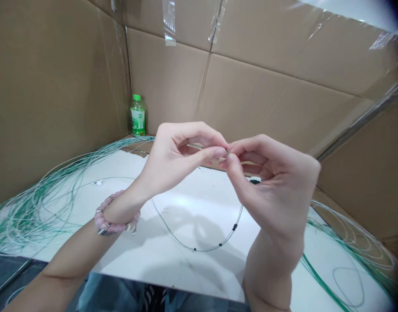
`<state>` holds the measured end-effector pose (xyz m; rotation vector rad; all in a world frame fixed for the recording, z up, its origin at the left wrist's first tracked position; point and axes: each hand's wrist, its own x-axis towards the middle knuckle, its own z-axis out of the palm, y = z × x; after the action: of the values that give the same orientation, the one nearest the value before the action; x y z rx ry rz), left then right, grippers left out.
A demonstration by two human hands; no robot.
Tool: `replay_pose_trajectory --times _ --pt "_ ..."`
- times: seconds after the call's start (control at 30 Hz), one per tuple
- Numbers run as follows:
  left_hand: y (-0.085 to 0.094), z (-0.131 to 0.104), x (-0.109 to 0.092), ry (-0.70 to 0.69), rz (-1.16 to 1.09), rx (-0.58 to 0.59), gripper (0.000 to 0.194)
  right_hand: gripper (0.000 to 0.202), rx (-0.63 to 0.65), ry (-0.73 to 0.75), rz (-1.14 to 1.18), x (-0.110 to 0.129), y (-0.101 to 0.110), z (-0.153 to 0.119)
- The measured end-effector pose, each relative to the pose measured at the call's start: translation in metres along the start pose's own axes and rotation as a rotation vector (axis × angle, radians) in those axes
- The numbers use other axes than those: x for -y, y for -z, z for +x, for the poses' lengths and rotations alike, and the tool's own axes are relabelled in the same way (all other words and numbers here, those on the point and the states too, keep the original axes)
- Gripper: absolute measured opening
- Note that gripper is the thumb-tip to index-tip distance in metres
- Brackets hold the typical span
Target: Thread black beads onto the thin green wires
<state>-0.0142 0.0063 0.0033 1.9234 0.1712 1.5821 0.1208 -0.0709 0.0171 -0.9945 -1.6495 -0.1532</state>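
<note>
My left hand and my right hand meet fingertip to fingertip above the white work surface. Thumbs and forefingers of both are pinched together around something tiny and dark, too small to make out. Below them a thin green and white wire curves in a loop, with several small black pieces on it; its upper ends pass out of sight behind my hands. A beaded pink bracelet circles my left wrist.
Green and white wires lie bundled at the left, and more wires at the right. A green bottle stands in the back left corner. Cardboard walls enclose the surface. A small white item lies left.
</note>
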Motion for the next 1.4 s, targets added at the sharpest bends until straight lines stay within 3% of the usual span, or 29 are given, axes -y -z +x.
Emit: replay_pose_trajectory --times 0.27,0.57,0.73,0.93,1.4 --pt "-0.003 -0.002 -0.009 -0.034 0.111 0.024 0.005 0.015 -0.025 -0.012 -0.019 0.002 0.005 -0.002" --pt "-0.015 -0.004 -0.008 -0.021 -0.041 -0.115 0.001 0.017 -0.097 0.033 0.074 0.01 0.004 -0.002" --pt "-0.019 -0.006 -0.006 0.017 -0.201 -0.124 0.008 0.018 -0.123 0.044 0.147 0.013 0.002 -0.003" --pt "-0.026 -0.008 -0.002 0.021 -0.368 -0.136 0.004 0.023 -0.155 0.083 0.243 0.011 -0.001 -0.004" --pt "-0.022 -0.007 -0.003 -0.046 -0.18 -0.185 0.004 0.02 -0.201 0.105 0.111 0.01 -0.002 -0.001"
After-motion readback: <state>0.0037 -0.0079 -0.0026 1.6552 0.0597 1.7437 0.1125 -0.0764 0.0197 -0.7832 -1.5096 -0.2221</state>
